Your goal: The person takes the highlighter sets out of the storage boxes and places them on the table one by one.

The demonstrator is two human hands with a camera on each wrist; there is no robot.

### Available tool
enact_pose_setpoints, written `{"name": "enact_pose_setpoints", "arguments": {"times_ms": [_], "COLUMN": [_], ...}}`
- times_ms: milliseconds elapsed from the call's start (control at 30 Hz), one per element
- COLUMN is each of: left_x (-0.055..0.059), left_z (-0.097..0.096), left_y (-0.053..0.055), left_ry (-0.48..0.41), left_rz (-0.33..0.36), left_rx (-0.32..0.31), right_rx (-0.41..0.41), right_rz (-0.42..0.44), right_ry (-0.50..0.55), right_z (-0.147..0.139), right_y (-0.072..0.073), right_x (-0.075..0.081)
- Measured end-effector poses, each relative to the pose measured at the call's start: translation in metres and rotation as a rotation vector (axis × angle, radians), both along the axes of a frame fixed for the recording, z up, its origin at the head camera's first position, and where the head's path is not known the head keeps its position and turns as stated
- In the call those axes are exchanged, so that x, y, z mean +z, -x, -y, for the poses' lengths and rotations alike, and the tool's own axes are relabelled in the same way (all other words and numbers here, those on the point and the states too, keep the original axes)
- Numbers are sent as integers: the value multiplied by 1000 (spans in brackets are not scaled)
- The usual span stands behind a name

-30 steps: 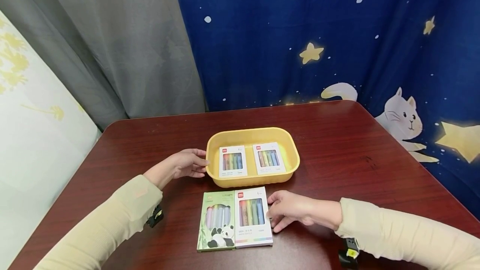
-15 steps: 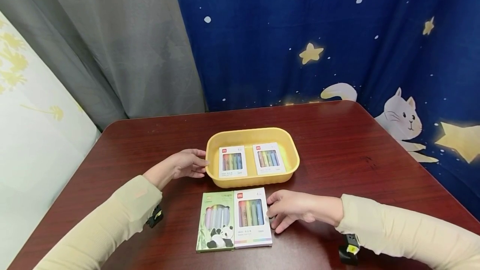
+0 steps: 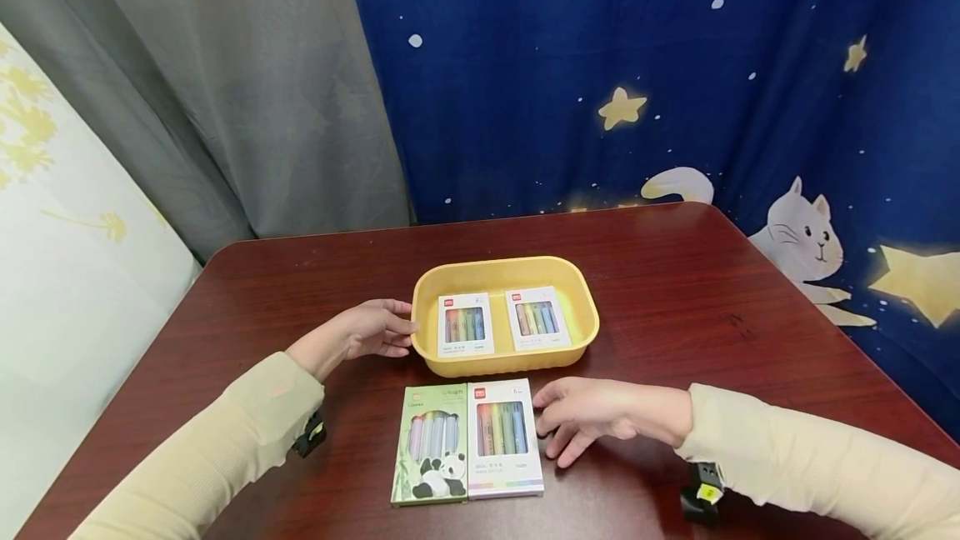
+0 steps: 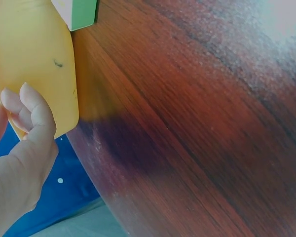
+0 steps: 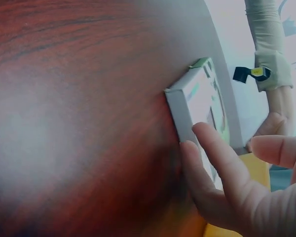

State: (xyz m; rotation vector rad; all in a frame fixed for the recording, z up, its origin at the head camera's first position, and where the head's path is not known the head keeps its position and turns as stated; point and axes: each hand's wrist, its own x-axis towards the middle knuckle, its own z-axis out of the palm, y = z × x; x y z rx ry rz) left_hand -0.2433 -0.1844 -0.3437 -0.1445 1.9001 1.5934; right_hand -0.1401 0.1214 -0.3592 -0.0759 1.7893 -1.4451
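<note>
My left hand [image 3: 375, 327] rests its fingertips against the left end of a yellow plastic tray [image 3: 498, 367]. In the left wrist view its loosely bent fingers [image 4: 37, 106] lie against the tray's outer wall. Beside the right edge of a white box of coloured crayon-like sticks [image 3: 506, 469] is my right hand [image 3: 588, 411], fingers spread and relaxed. The right wrist view has its fingertips [image 5: 200, 128] overlapping that box's edge. A green panda-printed box of coloured sticks [image 3: 431, 477] lies flush against the white box's left side.
Inside the tray lie two more white boxes, a left one [image 3: 465, 344] and a right one [image 3: 540, 340], side by side with a gap. The dark red wooden table [image 3: 712, 298] extends around everything. Behind it hang a grey curtain [image 3: 262, 90] and a blue starry curtain [image 3: 525, 73].
My right hand has shifted very slightly, its lower fingers opening a little away from the white box. The left hand, the tray and the boxes stay essentially in place.
</note>
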Motion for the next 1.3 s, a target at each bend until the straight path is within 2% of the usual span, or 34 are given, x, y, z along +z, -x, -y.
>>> {"name": "enact_pose_setpoints", "arguments": {"times_ms": [233, 467, 767, 967, 1300], "left_x": [-1, -2, -4, -3, 0], "left_z": [0, 1, 0, -1, -2], "left_y": [0, 2, 2, 1, -2], "left_ry": [2, 0, -16, -20, -24], "left_rz": [-4, -2, 4, 1, -3], "left_rx": [-3, -1, 13, 17, -9], "right_rx": [39, 30, 10, -16, -90], "right_rz": [-20, -25, -73, -98, -89], "right_ry": [26, 35, 75, 93, 103], "right_z": [-10, -16, -15, -11, 5], "right_y": [10, 26, 49, 61, 82], "right_x": [25, 56, 82, 90, 90]}}
